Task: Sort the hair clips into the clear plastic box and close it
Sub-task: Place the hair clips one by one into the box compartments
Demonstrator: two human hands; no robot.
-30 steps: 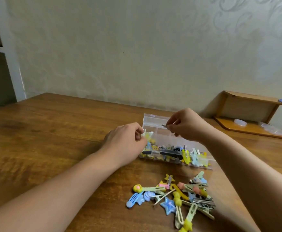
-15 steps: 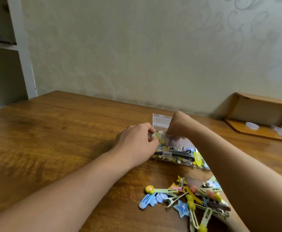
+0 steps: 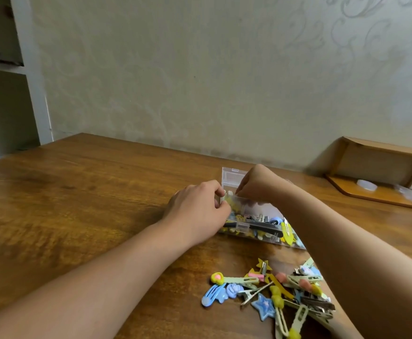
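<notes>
1. The clear plastic box (image 3: pixel 251 223) sits on the wooden table (image 3: pixel 82 204) just right of the frame's centre, with its lid (image 3: pixel 232 178) standing up at the far side. Clips already fill it, among them a long black one lying along the near wall.
2. The left hand (image 3: pixel 197 211) rests at the box's left end, fingers curled, fingertips at the corner. They appear to pinch the box's edge, though the contact itself is small and partly hidden.
3. The right hand (image 3: pixel 254 184) reaches down over the back of the box, fingers bent downward toward the inside. Whether they grip a clip, the wall or nothing cannot be told; the fingertips are hidden behind the hand and the cloudy plastic.
4. The right forearm crosses the box's right end and hides it.
5. A loose pile of hair clips (image 3: pixel 273 292) lies on the table in the lower right of the frame: blue, yellow, pale green, a blue star. Its right side is covered by the forearm.
6. A small wooden shelf (image 3: pixel 381 167) stands at the right edge, cut off by the frame.
</notes>
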